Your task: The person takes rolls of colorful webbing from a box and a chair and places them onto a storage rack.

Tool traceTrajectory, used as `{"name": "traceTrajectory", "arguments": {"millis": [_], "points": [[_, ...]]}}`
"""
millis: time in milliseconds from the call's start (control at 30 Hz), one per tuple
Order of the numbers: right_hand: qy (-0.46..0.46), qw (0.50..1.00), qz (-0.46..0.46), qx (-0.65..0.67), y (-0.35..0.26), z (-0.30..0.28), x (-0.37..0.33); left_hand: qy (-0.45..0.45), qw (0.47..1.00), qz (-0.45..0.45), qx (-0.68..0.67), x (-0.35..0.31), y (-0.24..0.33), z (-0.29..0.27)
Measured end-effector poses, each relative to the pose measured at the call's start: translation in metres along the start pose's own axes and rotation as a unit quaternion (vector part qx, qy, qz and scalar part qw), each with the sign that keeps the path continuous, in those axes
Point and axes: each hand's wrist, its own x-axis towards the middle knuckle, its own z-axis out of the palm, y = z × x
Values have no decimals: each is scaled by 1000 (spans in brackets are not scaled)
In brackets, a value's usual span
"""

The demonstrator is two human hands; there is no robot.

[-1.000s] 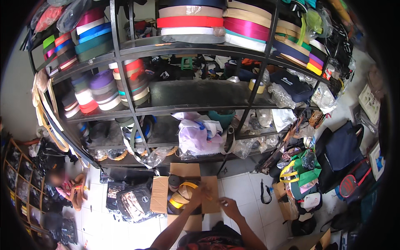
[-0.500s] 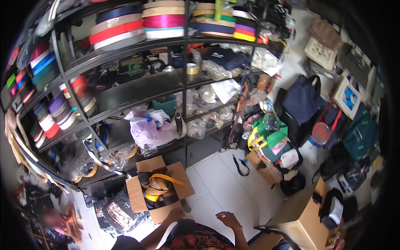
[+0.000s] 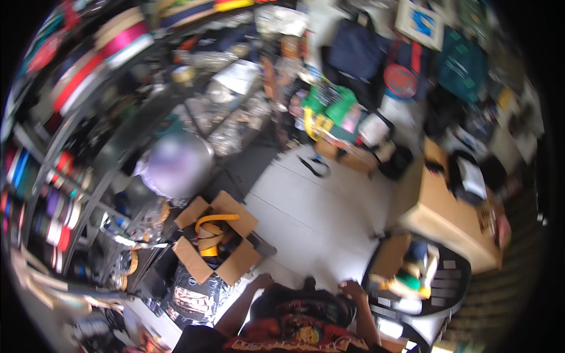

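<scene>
open brown carton (image 3: 215, 244), silver packet (image 3: 191, 297) below

Crowded haberdashery shop, shelves of ribbon rolls (image 3: 88, 59), hanging bags (image 3: 359, 53), cartons

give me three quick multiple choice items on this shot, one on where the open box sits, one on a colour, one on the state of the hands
1. Where does the open cardboard box sit?
A. on the floor by the shelving rack
B. on the black chair
C. on the top shelf

2. What colour is the strap looped on top of what fills the box?
A. white
B. yellow
C. pink

3. What state are the hands in?
A. both grip the box
B. one holds a roll of ribbon
C. both are empty and off the box

Answers:
1 A, its flaps lie open on the floor beside the shelving rack.
2 B, the yellow strap arches over the contents.
3 C, the left hand and right hand hang free with nothing in them.
</scene>
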Motion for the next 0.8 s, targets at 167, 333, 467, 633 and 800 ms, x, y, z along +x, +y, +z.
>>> {"name": "traceTrajectory", "arguments": {"millis": [167,333,467,633,800], "points": [[225,972,39,56,4,55,-58,-50,995,48,68,6,-11,8],[368,898,207,121,-19,169,-118,-133,980,97,112,13,-55,39],[269,843,302,356,-83,192,-209,-155,957,244,23,-22,-83,59],[228,782,415,406,-118,247,-249,-259,820,376,345,-51,-174,49],[303,657,463,511,-150,276,-286,-333,896,124,268,-53,-154,13]]}}
